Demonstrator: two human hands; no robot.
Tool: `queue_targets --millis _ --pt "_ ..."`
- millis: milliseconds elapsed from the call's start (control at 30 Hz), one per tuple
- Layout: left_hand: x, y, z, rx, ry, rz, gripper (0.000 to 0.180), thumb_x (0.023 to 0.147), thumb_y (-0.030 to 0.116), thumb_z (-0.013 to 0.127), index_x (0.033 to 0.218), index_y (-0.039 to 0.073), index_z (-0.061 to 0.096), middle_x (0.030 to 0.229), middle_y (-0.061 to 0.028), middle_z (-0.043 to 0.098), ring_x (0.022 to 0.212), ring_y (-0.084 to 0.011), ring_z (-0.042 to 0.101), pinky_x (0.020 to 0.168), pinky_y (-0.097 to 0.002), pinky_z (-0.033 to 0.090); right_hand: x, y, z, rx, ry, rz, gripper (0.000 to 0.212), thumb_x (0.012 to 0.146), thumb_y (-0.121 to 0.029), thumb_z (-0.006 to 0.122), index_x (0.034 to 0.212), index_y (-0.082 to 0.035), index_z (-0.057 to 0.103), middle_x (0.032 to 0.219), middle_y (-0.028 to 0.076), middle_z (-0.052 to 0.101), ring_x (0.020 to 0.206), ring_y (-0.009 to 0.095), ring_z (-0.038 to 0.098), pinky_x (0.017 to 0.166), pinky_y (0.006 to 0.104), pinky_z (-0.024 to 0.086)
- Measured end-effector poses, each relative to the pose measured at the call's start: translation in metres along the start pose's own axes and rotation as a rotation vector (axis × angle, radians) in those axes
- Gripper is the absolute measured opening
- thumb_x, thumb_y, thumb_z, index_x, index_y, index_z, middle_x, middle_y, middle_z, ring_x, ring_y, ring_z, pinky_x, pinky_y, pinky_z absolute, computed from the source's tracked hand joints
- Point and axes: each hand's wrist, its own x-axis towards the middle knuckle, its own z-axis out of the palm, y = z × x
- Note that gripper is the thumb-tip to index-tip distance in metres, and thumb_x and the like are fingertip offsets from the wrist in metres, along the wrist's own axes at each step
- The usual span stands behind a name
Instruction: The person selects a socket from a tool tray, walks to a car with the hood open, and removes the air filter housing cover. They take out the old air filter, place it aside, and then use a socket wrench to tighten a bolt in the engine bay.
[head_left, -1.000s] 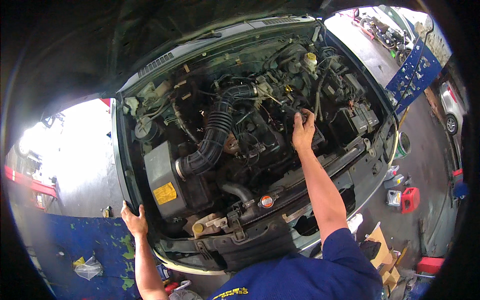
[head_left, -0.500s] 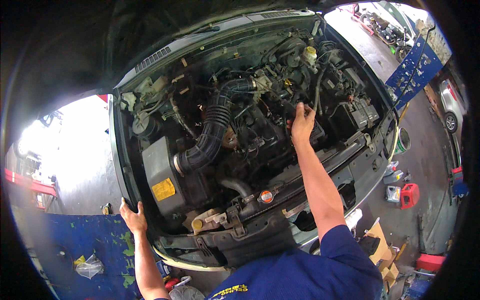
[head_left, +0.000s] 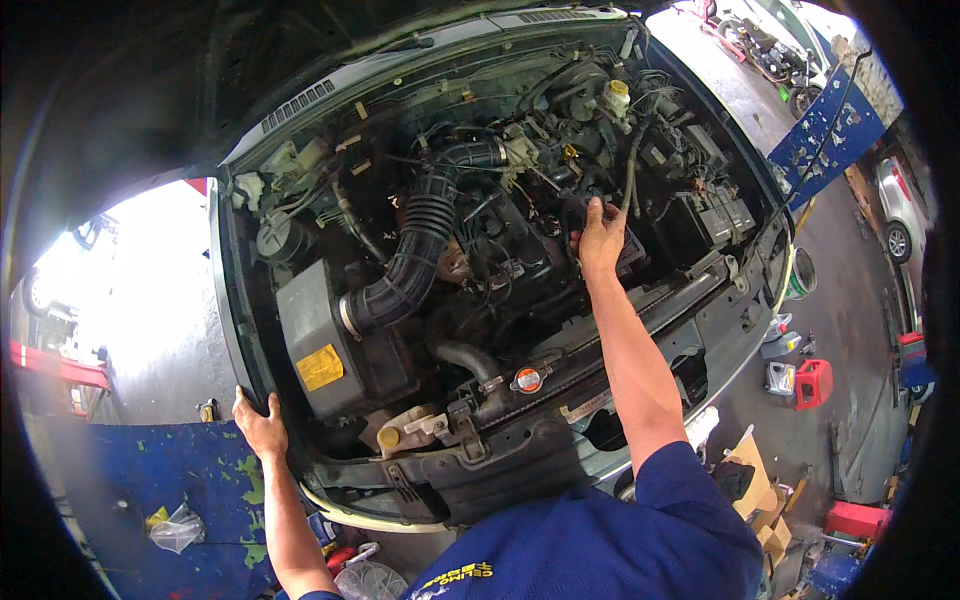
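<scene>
In front of me lies a car's engine bay (head_left: 500, 330) under a raised hood (head_left: 130, 100). My right hand (head_left: 602, 240) reaches over the engine's right side. Its fingers close round a dark-handled tool (head_left: 572, 208), whose thin pale shaft points up and left among hoses and wires. Most of the handle is hidden by the fingers and shadow, so its exact kind does not show. At the bay's front left corner my left hand (head_left: 262, 428) rests on the fender edge (head_left: 235, 330), thumb and fingers apart, holding nothing.
A ribbed black intake hose (head_left: 428, 225) runs to the air filter box (head_left: 325, 340) at left. The radiator cap (head_left: 527, 380) sits at the front, the battery (head_left: 722, 215) at right. Beside the car are a red jug (head_left: 813, 385), cartons (head_left: 765, 485) and blue panels (head_left: 150, 490).
The view has shifted slightly. My right hand stays over the same spot, and the thin shaft of its tool now shows more plainly. My left hand keeps its place on the fender.
</scene>
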Motion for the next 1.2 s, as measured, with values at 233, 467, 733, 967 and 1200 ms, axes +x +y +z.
queue_targets --millis 233,467,733,967,1200 --pt "0.0 0.001 0.0 -0.013 -0.01 -0.002 0.081 0.094 0.036 0.077 0.156 -0.001 0.041 0.147 -0.0238 0.052 0.139 -0.0411 0.046 0.119 -0.0473 0.035 0.0 0.022 0.003 -0.037 -0.041 -0.223 0.036 0.094 -0.01 0.071 0.128 -0.001 0.063 0.115 0.015 0.069 0.098 0.024 0.069 0.086 0.0355 0.056" --pt "0.005 -0.013 0.01 0.021 0.021 0.07 0.079 0.096 0.04 0.075 0.155 -0.002 0.044 0.145 -0.0255 0.053 0.138 -0.0418 0.047 0.118 -0.047 0.037 0.014 0.013 0.006 0.555 -0.037 0.25 0.033 0.096 -0.009 0.071 0.127 0.0 0.061 0.118 0.016 0.067 0.101 0.028 0.067 0.079 0.0358 0.059" --pt "0.006 -0.019 0.011 0.038 -0.033 0.042 0.079 0.097 0.045 0.072 0.155 -0.002 0.044 0.148 -0.0259 0.053 0.14 -0.0414 0.046 0.12 -0.0467 0.034 0.035 0.02 -0.003 0.427 -0.173 0.485 0.021 0.102 -0.014 0.064 0.116 0.002 0.061 0.092 0.018 0.07 0.07 0.023 0.065 0.056 0.0301 0.052" --pt "0.005 -0.016 0.011 0.035 0.011 0.062 0.077 0.098 0.042 0.072 0.155 -0.001 0.043 0.147 -0.0251 0.053 0.139 -0.0411 0.047 0.119 -0.0468 0.035 0.0 0.023 -0.007 -0.666 -0.012 -0.99 0.036 0.073 0.007 0.072 0.106 -0.006 0.07 0.115 0.015 0.068 0.104 0.042 0.059 0.091 0.0486 0.051" --pt "0.004 -0.009 0.005 0.005 -0.013 -0.006 0.077 0.098 0.043 0.072 0.155 0.0 0.043 0.147 -0.0236 0.053 0.139 -0.04 0.047 0.119 -0.0461 0.036 -0.02 0.001 -0.021 -0.619 -0.055 -1.113 0.037 0.071 0.009 0.072 0.104 -0.009 0.069 0.115 0.011 0.068 0.107 0.037 0.059 0.096 0.0469 0.047"
